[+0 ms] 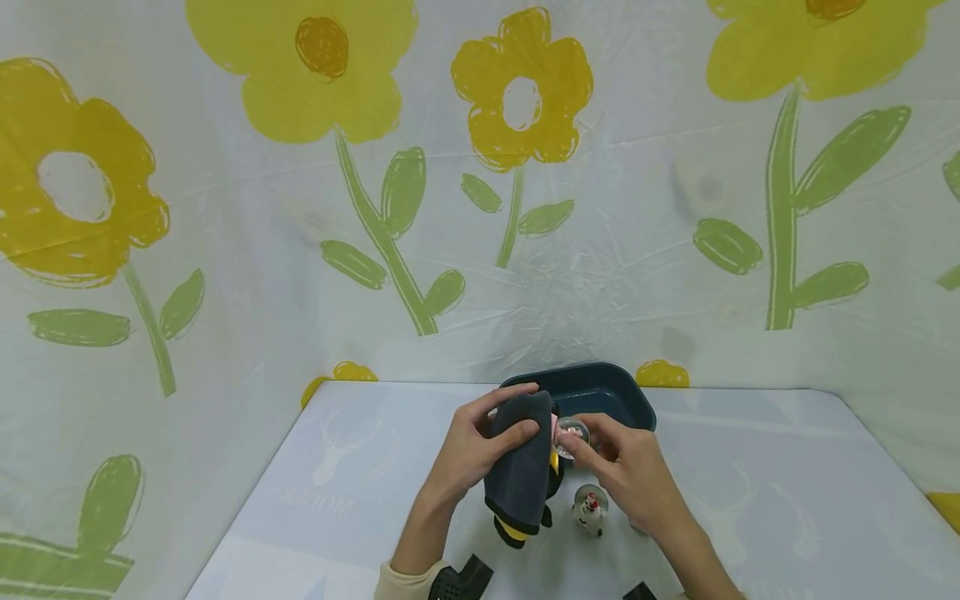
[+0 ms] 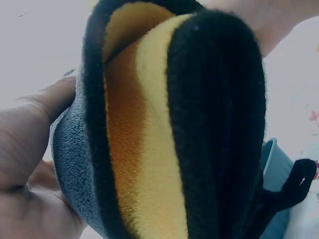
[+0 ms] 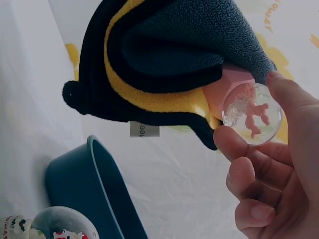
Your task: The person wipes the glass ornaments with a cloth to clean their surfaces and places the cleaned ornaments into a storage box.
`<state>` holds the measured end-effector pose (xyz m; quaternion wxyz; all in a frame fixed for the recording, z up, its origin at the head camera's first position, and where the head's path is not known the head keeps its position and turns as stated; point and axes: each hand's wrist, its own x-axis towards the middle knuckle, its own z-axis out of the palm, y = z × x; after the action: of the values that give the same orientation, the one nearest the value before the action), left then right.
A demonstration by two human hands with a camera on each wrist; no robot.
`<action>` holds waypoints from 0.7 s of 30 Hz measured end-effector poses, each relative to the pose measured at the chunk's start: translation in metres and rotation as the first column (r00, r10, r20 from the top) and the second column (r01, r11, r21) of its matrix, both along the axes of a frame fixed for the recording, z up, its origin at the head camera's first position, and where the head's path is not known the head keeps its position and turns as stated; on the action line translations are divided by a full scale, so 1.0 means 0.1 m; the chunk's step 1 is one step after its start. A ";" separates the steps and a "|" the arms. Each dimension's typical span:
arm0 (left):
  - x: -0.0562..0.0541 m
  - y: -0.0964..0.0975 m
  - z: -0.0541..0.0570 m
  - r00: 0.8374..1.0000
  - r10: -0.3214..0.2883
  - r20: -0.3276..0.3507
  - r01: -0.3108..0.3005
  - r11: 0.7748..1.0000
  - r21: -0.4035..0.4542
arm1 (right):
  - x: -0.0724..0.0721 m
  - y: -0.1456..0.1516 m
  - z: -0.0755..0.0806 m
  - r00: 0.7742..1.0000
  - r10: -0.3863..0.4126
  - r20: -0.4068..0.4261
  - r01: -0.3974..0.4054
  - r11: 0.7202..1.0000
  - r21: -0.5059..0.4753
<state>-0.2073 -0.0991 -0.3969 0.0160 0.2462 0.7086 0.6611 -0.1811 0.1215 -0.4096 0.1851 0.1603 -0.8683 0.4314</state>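
My left hand grips a folded plush cloth, dark grey-blue outside and yellow inside, with black edging. A black loop and a small label hang from the cloth. With thumb and fingers, my right hand pinches the clear ball of a small snow globe that has a pink figure inside. Its pink base sits against the cloth's folds, partly covered by them. Below, between the hands, a second snow globe with a red and white figure stands on the table.
A dark blue basin stands at the table's back edge, just behind the hands. The table has a pale printed cover. Behind it hangs a white curtain with yellow flowers. Dark camera mounts sit on the wrists.
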 end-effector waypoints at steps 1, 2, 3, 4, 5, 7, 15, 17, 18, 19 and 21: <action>0.00 0.00 0.00 1.000 -0.002 0.000 0.002 1.000 0.001 | 0.00 0.00 0.00 1.000 0.002 -0.001 -0.002 1.000 0.003; 0.00 0.00 0.00 1.000 -0.004 0.001 0.004 1.000 0.003 | 0.00 0.00 0.00 1.000 0.004 -0.002 -0.004 1.000 0.007; 0.00 -0.01 0.00 1.000 -0.005 0.002 0.005 1.000 0.004 | 0.00 0.00 0.00 1.000 0.006 -0.004 -0.006 1.000 0.010; 0.00 -0.01 0.00 1.000 -0.006 0.000 0.006 1.000 0.006 | 0.00 0.00 0.00 1.000 0.008 -0.004 -0.008 1.000 0.014; 0.00 -0.01 0.00 1.000 -0.007 -0.001 0.007 1.000 0.008 | 0.00 0.00 0.00 1.000 0.010 -0.002 -0.010 1.000 0.016; 0.00 -0.02 0.00 1.000 -0.008 -0.005 0.008 1.000 0.013 | 0.01 -0.01 0.01 1.000 0.017 -0.001 -0.017 1.000 0.016; 0.00 -0.04 0.00 1.000 -0.003 -0.009 0.003 1.000 0.031 | -0.02 0.00 -0.01 0.989 0.117 -0.093 -0.118 0.993 -0.007; 0.00 -0.05 0.01 1.000 0.001 -0.003 -0.001 0.999 0.033 | -0.03 0.01 -0.02 0.977 0.158 -0.147 -0.160 0.987 -0.005; 0.00 -0.05 0.01 1.000 0.001 -0.001 -0.001 0.999 0.035 | -0.03 0.02 -0.02 0.969 0.176 -0.173 -0.179 0.984 -0.002; 0.00 -0.05 0.01 1.000 0.002 -0.001 -0.002 0.999 0.033 | -0.03 0.02 -0.03 0.963 0.189 -0.192 -0.192 0.981 0.002; 0.00 -0.05 0.02 1.000 0.002 0.006 -0.003 0.999 0.032 | -0.03 0.03 -0.02 0.956 0.205 -0.211 -0.208 0.978 0.005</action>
<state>-0.2070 -0.1043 -0.3953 0.0131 0.2437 0.6981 0.6732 -0.1845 0.1245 -0.4117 0.2313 0.2933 -0.8185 0.4364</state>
